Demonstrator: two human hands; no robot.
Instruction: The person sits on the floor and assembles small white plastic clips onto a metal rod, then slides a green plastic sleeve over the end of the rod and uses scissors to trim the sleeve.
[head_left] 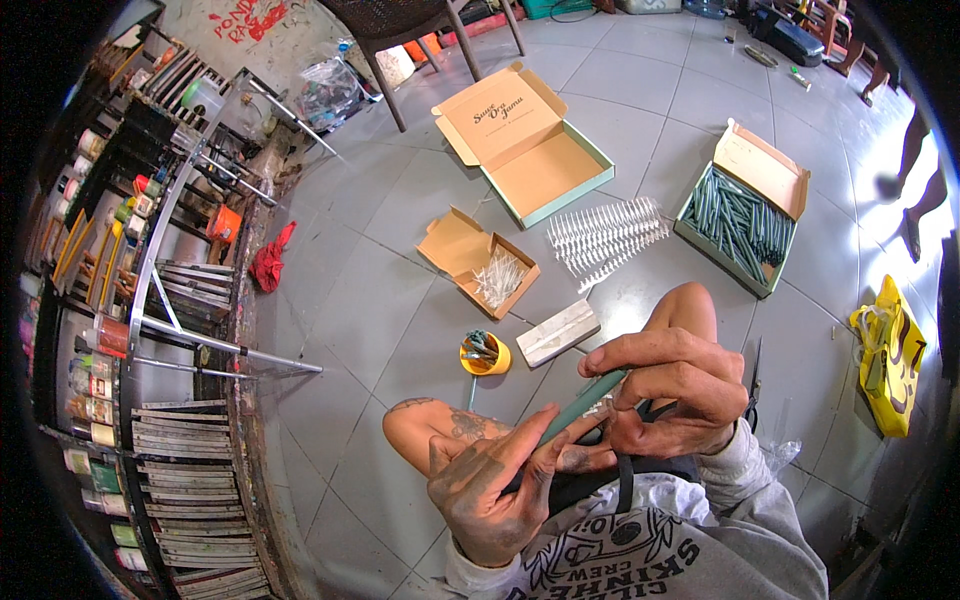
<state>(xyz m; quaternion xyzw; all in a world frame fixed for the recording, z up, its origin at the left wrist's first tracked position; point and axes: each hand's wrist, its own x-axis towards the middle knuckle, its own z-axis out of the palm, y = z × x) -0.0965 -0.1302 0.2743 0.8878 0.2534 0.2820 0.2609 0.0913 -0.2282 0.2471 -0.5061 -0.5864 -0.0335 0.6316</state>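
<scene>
My left hand [492, 492] and my right hand [685, 392] meet over my lap, both closed on a slim green pen-shaped tube [583, 406]. The left fingers grip its lower end and the right fingers pinch its upper end. Just beyond my legs lie a pale grooved block [558, 333] and a yellow cup [486, 354] with tools standing in it. Rows of small white plastic pieces [607, 238] are laid out on the floor. An open box [745, 222] at the right holds many similar green tubes. A small brown box [462, 262] contains thin clear pieces.
An open flat carton [520, 130] lies farther off, below a dark chair [395, 30]. Scissors [755, 385] and a yellow bag [888, 358] are at the right. Along the left stands a rack [150, 330] with paint jars and frames. A red cloth [272, 258] lies beside it.
</scene>
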